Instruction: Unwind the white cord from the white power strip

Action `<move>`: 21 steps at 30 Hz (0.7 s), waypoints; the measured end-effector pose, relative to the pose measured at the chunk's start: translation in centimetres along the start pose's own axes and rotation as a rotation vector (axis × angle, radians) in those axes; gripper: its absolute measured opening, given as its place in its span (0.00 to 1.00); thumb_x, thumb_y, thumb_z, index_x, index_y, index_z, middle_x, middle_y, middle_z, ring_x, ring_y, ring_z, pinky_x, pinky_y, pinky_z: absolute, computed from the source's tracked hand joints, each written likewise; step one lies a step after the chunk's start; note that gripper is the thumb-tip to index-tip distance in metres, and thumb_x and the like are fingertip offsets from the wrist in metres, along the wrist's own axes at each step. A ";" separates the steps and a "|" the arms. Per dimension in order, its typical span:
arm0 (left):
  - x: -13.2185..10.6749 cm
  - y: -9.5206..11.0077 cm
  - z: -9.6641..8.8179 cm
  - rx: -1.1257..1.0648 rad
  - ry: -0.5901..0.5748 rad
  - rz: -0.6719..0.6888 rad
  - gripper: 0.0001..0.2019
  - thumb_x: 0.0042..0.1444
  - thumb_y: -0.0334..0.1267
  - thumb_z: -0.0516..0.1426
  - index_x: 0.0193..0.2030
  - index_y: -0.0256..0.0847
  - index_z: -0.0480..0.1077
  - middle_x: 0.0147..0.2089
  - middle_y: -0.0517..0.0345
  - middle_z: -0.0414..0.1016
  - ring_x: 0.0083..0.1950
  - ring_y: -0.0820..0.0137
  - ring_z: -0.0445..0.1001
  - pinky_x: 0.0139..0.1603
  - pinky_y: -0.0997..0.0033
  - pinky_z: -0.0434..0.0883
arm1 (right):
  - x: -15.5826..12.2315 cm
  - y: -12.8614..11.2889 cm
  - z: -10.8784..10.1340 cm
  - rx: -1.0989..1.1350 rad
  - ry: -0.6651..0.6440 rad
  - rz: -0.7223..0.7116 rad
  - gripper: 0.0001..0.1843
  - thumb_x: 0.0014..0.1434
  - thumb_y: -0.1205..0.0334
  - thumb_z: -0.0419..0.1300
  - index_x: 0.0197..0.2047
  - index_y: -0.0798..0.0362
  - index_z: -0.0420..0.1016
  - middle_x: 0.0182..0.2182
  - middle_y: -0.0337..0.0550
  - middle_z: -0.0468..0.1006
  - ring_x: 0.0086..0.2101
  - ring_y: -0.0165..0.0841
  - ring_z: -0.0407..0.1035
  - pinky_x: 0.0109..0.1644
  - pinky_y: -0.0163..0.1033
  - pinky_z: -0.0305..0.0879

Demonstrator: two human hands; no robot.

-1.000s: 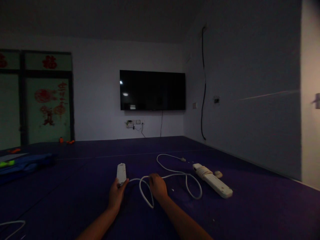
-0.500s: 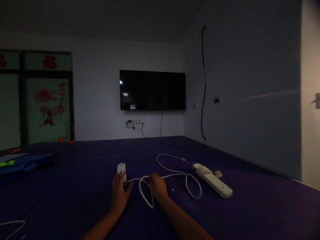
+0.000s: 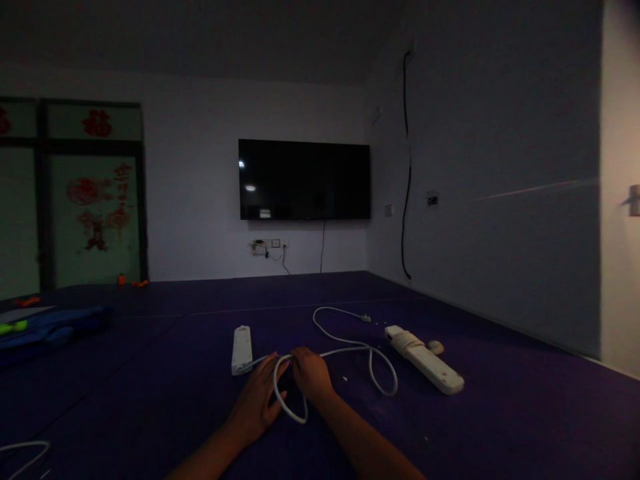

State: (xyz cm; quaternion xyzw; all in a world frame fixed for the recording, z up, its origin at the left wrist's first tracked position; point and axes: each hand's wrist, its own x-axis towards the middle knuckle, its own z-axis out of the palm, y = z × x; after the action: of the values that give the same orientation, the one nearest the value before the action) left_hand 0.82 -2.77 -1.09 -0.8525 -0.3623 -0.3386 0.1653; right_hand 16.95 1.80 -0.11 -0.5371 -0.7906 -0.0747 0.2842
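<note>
my left hand (image 3: 257,404) is spread, thumb apart from fingers, at the loop of the white cable (image 3: 345,349). my right hand (image 3: 311,377) curls over that cable, fingertips hidden, can't tell if it's gripping. white power strip (image 3: 243,350) lies on the purple surface (image 3: 170,373) just beyond my left.

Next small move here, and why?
I'd probably close the left hand on the near loop of the white power cord: that hand looks open right where the loop passes, and the right hand is at the same cord close by.
</note>
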 end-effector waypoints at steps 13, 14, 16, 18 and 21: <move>0.0 -0.2 0.5 0.046 0.018 0.019 0.33 0.54 0.33 0.49 0.64 0.47 0.37 0.67 0.51 0.41 0.63 0.60 0.51 0.56 0.54 0.61 | -0.1 -0.5 -0.6 -0.018 -0.038 0.001 0.15 0.57 0.68 0.45 0.41 0.52 0.70 0.36 0.45 0.74 0.37 0.33 0.69 0.38 0.33 0.58; 0.0 -0.2 0.5 0.049 0.016 0.018 0.34 0.53 0.33 0.49 0.64 0.47 0.36 0.67 0.50 0.41 0.63 0.60 0.51 0.57 0.54 0.61 | -0.1 -0.6 -0.7 -0.011 -0.028 0.006 0.15 0.57 0.68 0.44 0.42 0.52 0.69 0.36 0.45 0.74 0.37 0.33 0.69 0.38 0.33 0.58; 0.1 -0.2 0.5 0.051 0.017 0.011 0.36 0.52 0.33 0.49 0.64 0.45 0.33 0.66 0.49 0.42 0.63 0.59 0.50 0.57 0.54 0.61 | -0.2 -0.7 -0.8 0.003 -0.011 0.027 0.16 0.57 0.68 0.44 0.43 0.51 0.69 0.37 0.44 0.74 0.38 0.32 0.69 0.38 0.33 0.59; 0.1 -0.3 0.5 0.060 0.023 -0.004 0.37 0.52 0.33 0.49 0.64 0.43 0.31 0.66 0.48 0.43 0.63 0.59 0.50 0.57 0.55 0.60 | -0.2 -0.6 -0.9 0.009 0.002 0.080 0.16 0.58 0.67 0.43 0.45 0.51 0.68 0.37 0.45 0.74 0.38 0.32 0.69 0.39 0.33 0.59; 0.2 -0.5 0.8 0.086 0.040 -0.028 0.37 0.52 0.34 0.49 0.64 0.41 0.31 0.66 0.47 0.43 0.63 0.59 0.50 0.57 0.56 0.60 | -0.2 0.0 -0.5 0.012 0.021 0.191 0.16 0.58 0.66 0.44 0.46 0.51 0.68 0.37 0.46 0.74 0.39 0.33 0.69 0.40 0.33 0.59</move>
State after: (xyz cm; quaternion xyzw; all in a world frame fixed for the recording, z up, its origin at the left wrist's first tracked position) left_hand 0.94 -1.94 -1.54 -0.8326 -0.3850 -0.3418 0.2043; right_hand 17.17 1.44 0.21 -0.6076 -0.7332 -0.0483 0.3015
